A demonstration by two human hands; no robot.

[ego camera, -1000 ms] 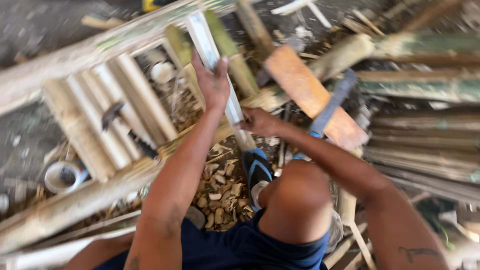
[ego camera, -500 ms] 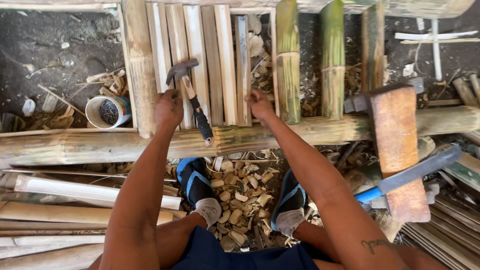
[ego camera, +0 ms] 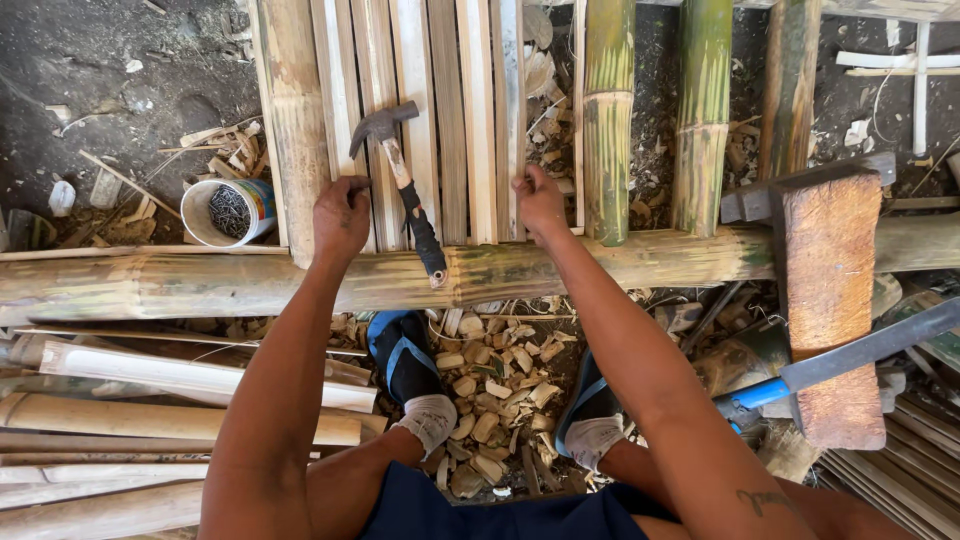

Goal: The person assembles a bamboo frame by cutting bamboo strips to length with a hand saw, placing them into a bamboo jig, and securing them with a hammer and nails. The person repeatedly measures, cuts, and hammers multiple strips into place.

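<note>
Pressing down on split slats (ego camera: pixel 440 110); left hand (ego camera: pixel 341 215) curled at nine o'clock of the hammer (ego camera: pixel 405 185), right hand (ego camera: pixel 540 203) at three o'clock, fingers bent, neither grip holding anything; steadier than a second ago, arms squared over the pole (ego camera: pixel 300 280); nail cup (ego camera: pixel 232 212) further left.

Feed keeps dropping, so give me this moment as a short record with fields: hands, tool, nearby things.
left hand: resting on a split bamboo slat, fingers curled
right hand: on the slat row's edge
hammer: lying loose on the slats between the hands, held by neither
crossbeam: thick bamboo pole under the slat ends
cup of nails: on the ground, left of the slats
wooden block: to the right
</note>
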